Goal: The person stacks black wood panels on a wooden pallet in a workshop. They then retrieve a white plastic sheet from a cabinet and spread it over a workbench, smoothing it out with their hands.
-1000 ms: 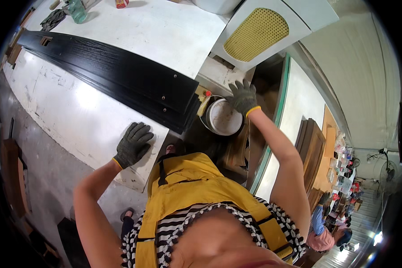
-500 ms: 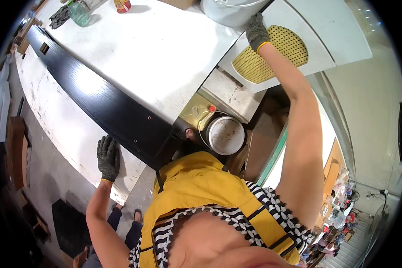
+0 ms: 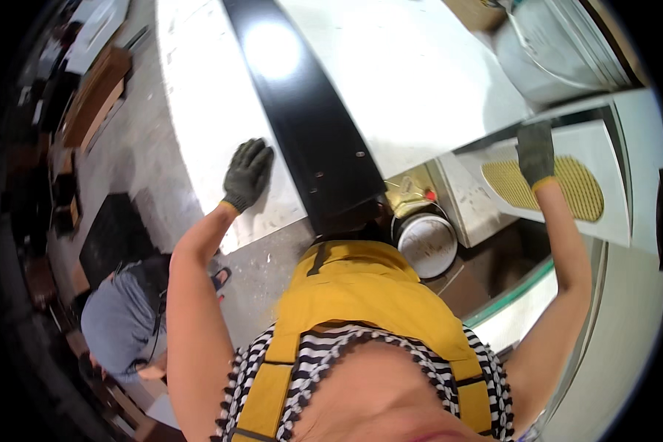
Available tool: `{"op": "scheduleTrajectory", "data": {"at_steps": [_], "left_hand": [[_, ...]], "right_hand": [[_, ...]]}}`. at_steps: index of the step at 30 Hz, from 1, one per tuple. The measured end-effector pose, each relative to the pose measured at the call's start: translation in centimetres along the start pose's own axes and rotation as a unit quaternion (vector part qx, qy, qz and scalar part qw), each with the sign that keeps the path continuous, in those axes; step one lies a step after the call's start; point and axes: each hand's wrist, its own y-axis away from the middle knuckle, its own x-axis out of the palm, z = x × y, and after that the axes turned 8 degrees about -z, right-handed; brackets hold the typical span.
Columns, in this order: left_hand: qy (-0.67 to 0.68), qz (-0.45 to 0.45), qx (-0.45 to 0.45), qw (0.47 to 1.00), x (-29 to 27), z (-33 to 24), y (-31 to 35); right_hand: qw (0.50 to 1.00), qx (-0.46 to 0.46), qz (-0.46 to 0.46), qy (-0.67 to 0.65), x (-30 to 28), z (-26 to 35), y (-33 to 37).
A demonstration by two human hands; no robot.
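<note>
My left hand [image 3: 248, 173], in a dark grey knit glove, lies on the white tabletop [image 3: 206, 96] with its fingers stretched out. Just right of it is a long glossy black board [image 3: 309, 121], with small holes near its close end. On the far right, my right hand [image 3: 536, 155], gloved the same way, reaches over the top edge of a white panel [image 3: 611, 162] with an oval yellow woven mesh insert [image 3: 578, 188]. Its fingers hook over that edge beside a dark gap, and the fingertips are partly hidden.
A big pale bucket [image 3: 545, 55] stands on the table at the back right. Below, between table and panel, sit a round lidded can [image 3: 426, 245] and a yellowish container [image 3: 409, 190] with a red cap. A person in grey [image 3: 121, 324] is low at the left.
My view has turned, so the black board now points more straight ahead. The white panel has tilted, with a dark gap showing behind it. My left hand is still on the table.
</note>
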Motion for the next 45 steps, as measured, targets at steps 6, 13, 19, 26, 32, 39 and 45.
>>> {"op": "scheduleTrajectory", "data": {"at_steps": [6,13,19,26,32,39,45], "left_hand": [[0.048,-0.070,-0.021,0.996,1.0,0.4,1.1],[0.005,0.011,0.018,1.000,1.0,0.8,1.7],[0.005,0.006,0.020,1.000,1.8,1.5,2.2],[-0.018,0.018,0.018,1.000,2.2,2.0,2.3],[-0.023,0.014,-0.014,1.000,2.3,2.3,2.5],[0.016,-0.002,-0.156,0.988,4.8,7.2,7.7],[0.009,0.006,-0.159,0.987,4.0,6.3,8.5]], "right_hand": [[0.982,-0.059,0.150,0.094,-3.9,11.3,7.4],[0.973,-0.006,0.230,0.001,-12.5,14.6,13.5],[0.900,0.229,0.322,-0.185,-13.1,17.2,10.9],[0.791,0.510,0.201,-0.271,3.6,18.5,7.5],[0.486,0.779,-0.020,-0.396,20.0,8.0,8.4],[0.310,0.794,-0.130,-0.506,30.5,-1.0,14.9],[0.104,0.793,-0.290,-0.526,27.6,0.7,12.1]]}}
